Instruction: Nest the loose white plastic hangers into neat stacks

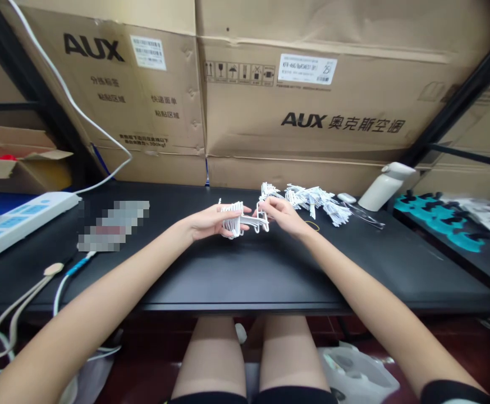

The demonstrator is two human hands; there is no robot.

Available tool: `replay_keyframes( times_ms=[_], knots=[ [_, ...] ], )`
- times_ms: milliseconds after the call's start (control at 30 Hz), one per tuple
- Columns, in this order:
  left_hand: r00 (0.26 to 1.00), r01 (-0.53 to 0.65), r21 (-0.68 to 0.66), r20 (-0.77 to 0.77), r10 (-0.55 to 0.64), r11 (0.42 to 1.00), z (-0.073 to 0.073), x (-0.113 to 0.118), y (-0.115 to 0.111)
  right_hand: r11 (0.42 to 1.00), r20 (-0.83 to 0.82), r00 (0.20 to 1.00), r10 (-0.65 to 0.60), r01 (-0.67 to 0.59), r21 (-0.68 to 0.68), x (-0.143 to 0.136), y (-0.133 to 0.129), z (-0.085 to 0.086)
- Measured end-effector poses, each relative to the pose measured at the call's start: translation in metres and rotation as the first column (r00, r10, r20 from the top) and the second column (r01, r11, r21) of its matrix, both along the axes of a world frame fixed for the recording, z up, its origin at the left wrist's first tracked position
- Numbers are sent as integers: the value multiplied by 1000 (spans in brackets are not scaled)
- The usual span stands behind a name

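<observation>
My left hand (pixel 206 221) is closed around a stack of small white plastic hangers (pixel 233 225), held just above the black table. At the stack's right end, my right hand (pixel 285 215) pinches a small white hanger (pixel 261 220) between thumb and fingers. Its lower fingers are partly hidden. Right behind that hand lie several bundles of similar white hangers (pixel 315 197). A thin yellow rubber band (pixel 312 225) rests on the table beside my right wrist.
Behind the black table (pixel 236 280) stand large cardboard boxes (pixel 245 112). To the right are a white bottle (pixel 385 188), eyeglasses (pixel 362 216) and teal objects (pixel 442 221). On the left are a power strip (pixel 21 224), a blurred-out flat object (pixel 114 225) with a cable, and an open carton (pixel 21 163).
</observation>
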State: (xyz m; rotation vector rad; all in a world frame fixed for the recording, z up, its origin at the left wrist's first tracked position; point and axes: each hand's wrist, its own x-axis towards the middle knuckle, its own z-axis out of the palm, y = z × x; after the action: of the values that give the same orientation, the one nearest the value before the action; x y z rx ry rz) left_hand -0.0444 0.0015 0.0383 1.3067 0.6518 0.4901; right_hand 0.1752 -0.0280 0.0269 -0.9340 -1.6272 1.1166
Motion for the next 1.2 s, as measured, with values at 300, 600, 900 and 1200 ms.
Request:
replay_keyframes(
  times_ms=[300,600,900,1200],
  knots=[
    [1000,-8,12,3,8,1000,0,-1,1,996,9,1000,14,-14,90,-1,-5,3],
    [999,-16,6,51,16,1000,-5,-1,4,976,87,992,-93,73,206,1,-4,0],
    [997,72,134,-7,-72,988,0,-2,0,966,230,938,-259,256,41,6,10,-11],
    [991,109,225,-107,-86,968,-6,3,-5,901,553,740,-384,169,399,17,10,-14]
  ],
)
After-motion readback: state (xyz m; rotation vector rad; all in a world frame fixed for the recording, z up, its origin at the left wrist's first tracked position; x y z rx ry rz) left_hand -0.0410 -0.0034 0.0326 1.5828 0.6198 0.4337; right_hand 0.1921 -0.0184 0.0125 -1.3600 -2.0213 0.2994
